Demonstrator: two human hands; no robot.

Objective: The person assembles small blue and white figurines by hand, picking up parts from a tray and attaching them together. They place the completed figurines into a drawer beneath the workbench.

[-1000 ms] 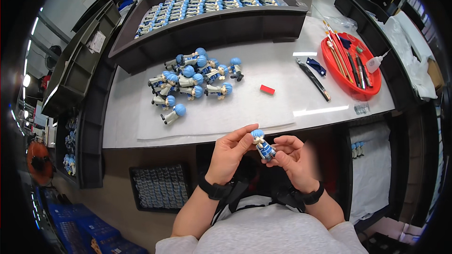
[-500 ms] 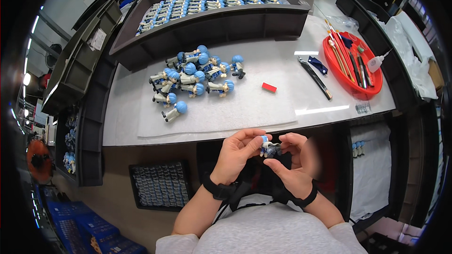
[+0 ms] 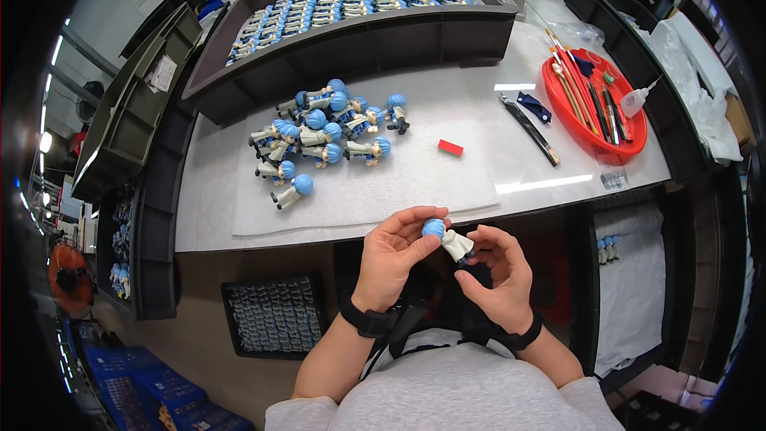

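Observation:
A small figurine (image 3: pixel 457 245) with a blue-haired head and a white coat is held in front of me, below the table's front edge. My left hand (image 3: pixel 391 251) is closed on its head end, with thumb and fingers pinching beside the blue hair. Around the dark feet is my right hand (image 3: pixel 501 275), its thumb and fingers apart; whether a fingertip touches the feet I cannot tell. Farther off on the table lies a loose pile of similar figurines (image 3: pixel 319 132). To the right of the pile sits a small red block (image 3: pixel 450 148).
A large dark tray (image 3: pixel 359 46) full of figurines stands at the back. On the right, a red basket (image 3: pixel 550 84) holds brushes and a white bottle (image 3: pixel 634 101); a black-handled brush (image 3: pixel 531 129) lies beside it. Below are a filled tray (image 3: pixel 275 315) and a lined tray (image 3: pixel 630 295).
The figurine has turned so that its white coat and blue hair face up. My right hand's fingers have opened a little around its feet. The view has shifted slightly.

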